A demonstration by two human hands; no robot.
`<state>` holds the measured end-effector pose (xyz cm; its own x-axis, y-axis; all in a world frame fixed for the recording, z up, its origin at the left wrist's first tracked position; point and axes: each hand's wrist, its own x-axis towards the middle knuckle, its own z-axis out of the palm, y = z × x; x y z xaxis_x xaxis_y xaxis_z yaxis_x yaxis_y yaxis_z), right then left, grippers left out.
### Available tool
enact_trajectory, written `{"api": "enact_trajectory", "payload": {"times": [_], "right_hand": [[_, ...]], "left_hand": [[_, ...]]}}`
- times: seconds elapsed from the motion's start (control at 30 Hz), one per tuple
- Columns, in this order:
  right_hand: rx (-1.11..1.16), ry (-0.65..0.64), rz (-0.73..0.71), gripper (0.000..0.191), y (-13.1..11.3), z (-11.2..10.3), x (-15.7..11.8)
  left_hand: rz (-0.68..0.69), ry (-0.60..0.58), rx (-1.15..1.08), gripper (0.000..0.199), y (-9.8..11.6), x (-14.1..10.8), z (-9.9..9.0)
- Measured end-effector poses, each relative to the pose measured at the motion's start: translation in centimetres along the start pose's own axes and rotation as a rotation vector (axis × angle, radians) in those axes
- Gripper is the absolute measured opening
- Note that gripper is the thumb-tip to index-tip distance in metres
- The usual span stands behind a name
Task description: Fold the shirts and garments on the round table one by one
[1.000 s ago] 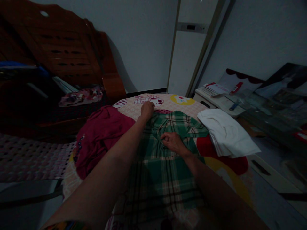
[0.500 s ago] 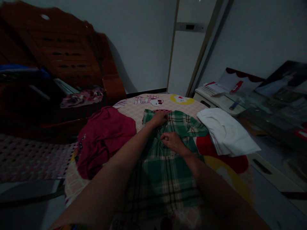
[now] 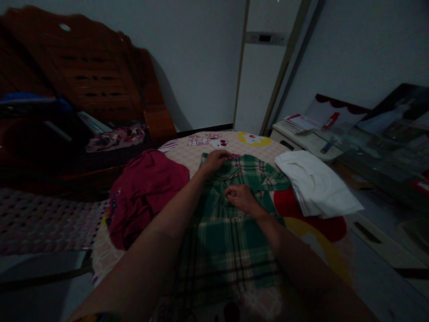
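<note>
In the head view, a rounded table stands in a dim room, covered with a pale pink cloth (image 3: 182, 154) printed with cartoon figures, yellow patches and a red area. Behind it is a plain, pale wall (image 3: 201, 67) and a tall, smooth white unit (image 3: 258, 85) with a small dark display. To the left stands a glossy reddish-brown wooden bench (image 3: 100, 76) with a curved top and cut-out slats, a crumpled flowered cloth (image 3: 117, 137) on its seat. Nearer is a seat woven from flat strips (image 3: 50, 223). On the right, papers (image 3: 296, 125) lie on a white cabinet (image 3: 288, 144), beside a glass shelf (image 3: 365, 152).

A green plaid shirt (image 3: 221, 246) lies spread in the middle of the table, its thin fabric creased around the upper front and flatter below. A rumpled, soft dark-pink garment (image 3: 150, 188) is heaped on its left; a folded white cloth (image 3: 315, 183) sits to its right.

The left hand (image 3: 215, 162) is at the shirt's far edge, fingers bent downward; their grip cannot be told. The right hand (image 3: 241, 197) rests on the upper front, fingers curled inward; whether they pinch a fold cannot be told.
</note>
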<state>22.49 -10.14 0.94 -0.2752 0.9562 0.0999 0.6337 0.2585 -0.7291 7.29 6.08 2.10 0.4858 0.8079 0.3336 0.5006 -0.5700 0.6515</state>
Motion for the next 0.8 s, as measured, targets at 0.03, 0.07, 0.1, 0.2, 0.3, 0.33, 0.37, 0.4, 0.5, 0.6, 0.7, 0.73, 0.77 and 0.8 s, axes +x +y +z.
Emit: {"api": "enact_trajectory", "payload": {"times": [0.03, 0.07, 0.1, 0.2, 0.3, 0.33, 0.37, 0.4, 0.5, 0.6, 0.7, 0.73, 0.77, 0.8], "right_hand": [[-0.011, -0.002, 0.002, 0.017, 0.0, 0.0, 0.0], [-0.027, -0.002, 0.003, 0.017, 0.0, 0.0, 0.0], [-0.049, -0.002, 0.002, 0.016, 0.0, -0.1, 0.0], [-0.115, -0.006, -0.012, 0.017, -0.1, -0.1, 0.1], [-0.055, -0.063, 0.027, 0.02, -0.3, -0.3, -0.1], [0.007, -0.105, 0.07, 0.019, -0.4, -0.4, -0.2], [0.079, -0.157, 0.123, 0.018, -0.6, -0.5, -0.4], [0.149, -0.213, 0.178, 0.017, -0.7, -0.6, -0.5], [0.249, -0.31, 0.295, 0.014, -1.0, -1.2, -0.9], [0.202, -0.174, 0.279, 0.012, -1.1, -2.2, -0.6], [0.095, 0.044, 0.21, 0.018, -0.7, -3.6, 0.4], [0.033, 0.089, 0.195, 0.02, -0.4, -4.0, 0.9], [-0.046, 0.116, 0.188, 0.022, -0.1, -4.3, 1.5], [-0.138, 0.13, 0.191, 0.022, 0.2, -4.5, 2.1]], "left_hand": [[-0.059, 0.069, 0.026, 0.038, -0.3, -0.3, -0.8], [-0.114, 0.115, 0.057, 0.038, -0.7, -0.5, -1.5], [-0.158, 0.131, 0.087, 0.037, -1.0, -0.8, -2.1], [-0.208, 0.06, 0.172, 0.035, -1.8, -1.8, -2.7], [-0.207, 0.035, 0.275, 0.039, -2.4, -2.8, -2.0], [-0.206, 0.042, 0.303, 0.04, -2.6, -3.1, -1.7], [-0.204, 0.046, 0.323, 0.041, -2.7, -3.4, -1.3], [-0.2, 0.045, 0.336, 0.042, -2.8, -3.6, -1.0], [-0.19, 0.046, 0.353, 0.044, -3.1, -3.9, -0.5], [-0.185, 0.052, 0.361, 0.043, -3.3, -3.9, -0.2], [-0.179, 0.046, 0.369, 0.043, -3.5, -3.9, 0.0], [-0.179, 0.046, 0.372, 0.043, -3.5, -3.9, 0.1], [-0.178, 0.046, 0.374, 0.043, -3.5, -3.9, 0.1], [-0.18, 0.045, 0.375, 0.043, -3.5, -3.9, 0.2]]}}
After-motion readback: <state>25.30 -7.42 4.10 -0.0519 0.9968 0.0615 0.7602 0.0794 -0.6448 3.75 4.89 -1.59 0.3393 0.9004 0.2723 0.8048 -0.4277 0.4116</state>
